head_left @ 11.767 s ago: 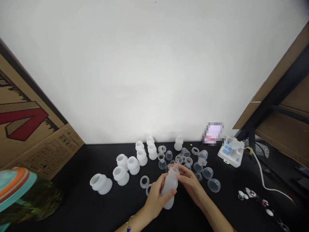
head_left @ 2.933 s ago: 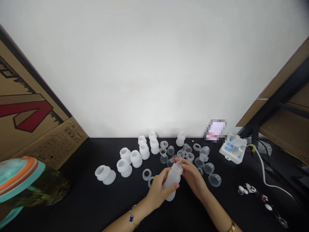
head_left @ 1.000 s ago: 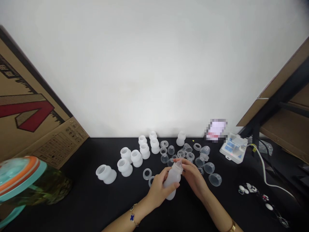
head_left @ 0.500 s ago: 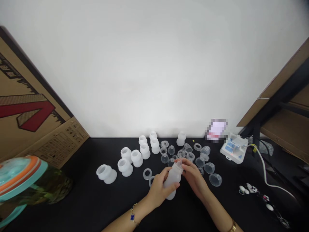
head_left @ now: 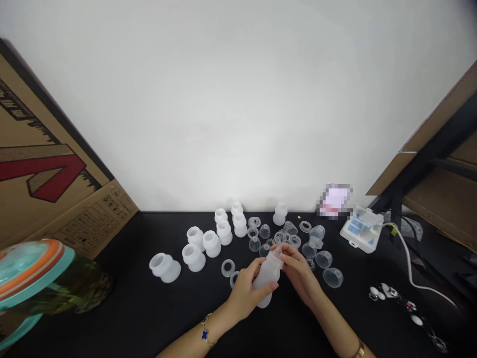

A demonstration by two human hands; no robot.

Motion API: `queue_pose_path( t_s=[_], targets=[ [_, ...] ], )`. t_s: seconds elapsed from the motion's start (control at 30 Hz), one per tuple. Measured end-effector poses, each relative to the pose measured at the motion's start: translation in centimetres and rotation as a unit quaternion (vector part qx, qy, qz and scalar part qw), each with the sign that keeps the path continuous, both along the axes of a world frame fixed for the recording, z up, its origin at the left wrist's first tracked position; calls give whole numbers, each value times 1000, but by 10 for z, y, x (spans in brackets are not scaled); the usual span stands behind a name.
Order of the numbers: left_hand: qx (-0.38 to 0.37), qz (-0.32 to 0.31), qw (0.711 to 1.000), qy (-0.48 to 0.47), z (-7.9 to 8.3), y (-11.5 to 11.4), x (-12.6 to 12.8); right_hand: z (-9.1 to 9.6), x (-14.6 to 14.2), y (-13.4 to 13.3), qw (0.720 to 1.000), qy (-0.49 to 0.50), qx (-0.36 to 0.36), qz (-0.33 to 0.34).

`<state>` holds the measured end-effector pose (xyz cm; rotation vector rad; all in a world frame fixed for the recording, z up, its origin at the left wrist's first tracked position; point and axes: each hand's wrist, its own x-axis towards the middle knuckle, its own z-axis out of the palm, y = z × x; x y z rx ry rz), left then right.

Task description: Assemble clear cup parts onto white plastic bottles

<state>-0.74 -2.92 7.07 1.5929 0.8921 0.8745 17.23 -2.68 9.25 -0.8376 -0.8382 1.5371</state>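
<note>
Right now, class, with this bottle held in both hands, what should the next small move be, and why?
Probably turn the neck of the frosted bottle gently with the right hand while the left hand braces it: the right fingers sit at the neck, and the left hand wraps the body.

The black tabletop (head_left: 149,233) carries frosted collars (head_left: 211,243) and apparently silicone rings (head_left: 228,268).

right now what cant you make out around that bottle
All in the head view:
frosted bottle: middle hidden by the left hand and right hand
clear ring: partly hidden by the left hand
pixelated patch: blurred, unreadable
small white pieces: too small to identify
teal-and-orange lid: cut off by the left edge
</note>
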Motion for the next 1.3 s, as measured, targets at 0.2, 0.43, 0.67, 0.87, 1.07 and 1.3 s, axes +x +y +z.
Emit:
queue_pose_path(
  t_s=[0.2,0.43,0.67,0.87,1.07,1.3],
  targets=[
    [-2,6,1000,2,0,0,0,5,1,-1,1000,-14,-4,3],
    [2,3,1000,-1,1,0,0,2,2,1,1000,-9,-11,5],
    [3,4,1000,8,2,0,0,1,1,0,1000,-9,-5,0],
    [8,6,1000,15,2,0,0,0,1,0,1000,-4,-2,-2],
    [7,-2,1000,6,2,0,0,-3,1,0,1000,-13,3,-3],
    [6,-2,1000,7,-1,0,-1,-3,1,0,1000,-9,7,1]
  ],
)
